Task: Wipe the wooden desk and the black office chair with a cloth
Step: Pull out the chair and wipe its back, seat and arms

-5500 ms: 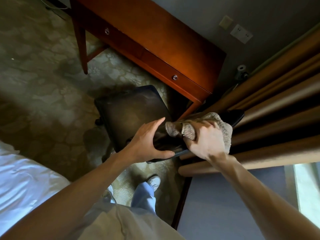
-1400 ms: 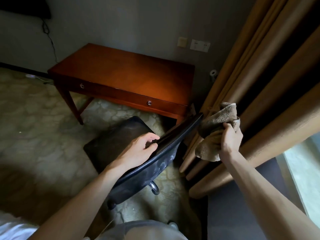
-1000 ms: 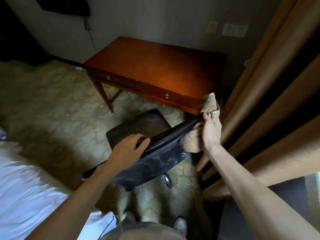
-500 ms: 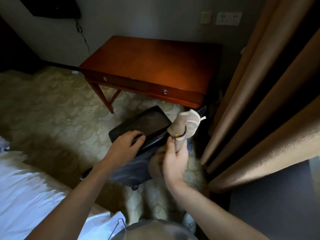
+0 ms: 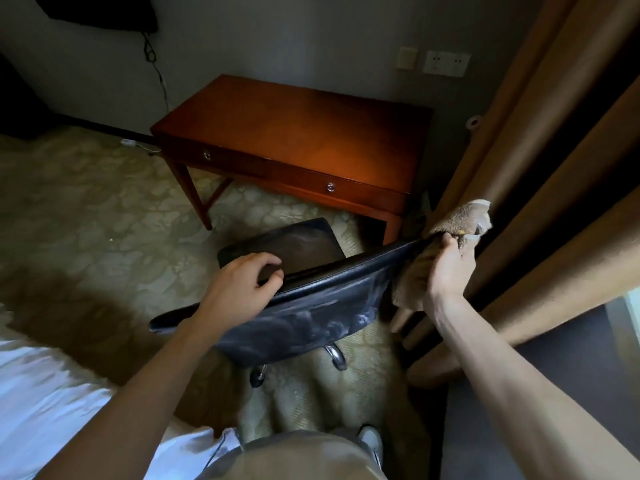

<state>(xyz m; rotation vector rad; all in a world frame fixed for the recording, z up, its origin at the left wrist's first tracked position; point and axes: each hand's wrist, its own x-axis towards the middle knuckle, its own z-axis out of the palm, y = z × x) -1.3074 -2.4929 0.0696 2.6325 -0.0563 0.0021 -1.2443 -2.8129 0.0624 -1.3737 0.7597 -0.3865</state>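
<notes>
Black office chair (image 5: pixel 304 306), head view, the only view supplied: it stands on the patterned carpet (image 5: pixel 86 209) with its seat turned toward the wooden desk (image 5: pixel 304 126), which lies just beyond the chair, and its backrest (image 5: pixel 346 299) toward the person. The left hand (image 5: pixel 242 282) sits on the top edge of the backrest toward the chair's left, fingers curled over the rim onto the front face. Judged purpose: to brace the chair, which runs on castors, so it does not roll or swivel under wiping pressure. The right hand (image 5: pixel 446 268) is at the chair's right end, fingers closed round a bunched tan cloth (image 5: pixel 460 216) that it presses against the corner of the backrest; cloth spills above and below the fist. Pale streaks show across the rear face of the backrest, so this surface appears to need further passes. The desk top carries nothing visible; whether it has been wiped cannot be told. Curtains (image 5: pixel 554 202) hang close to the right of the chair, crowding the cloth hand. White bedding (image 5: pixel 41 393) lies to the chair's left, nearer the person.
</notes>
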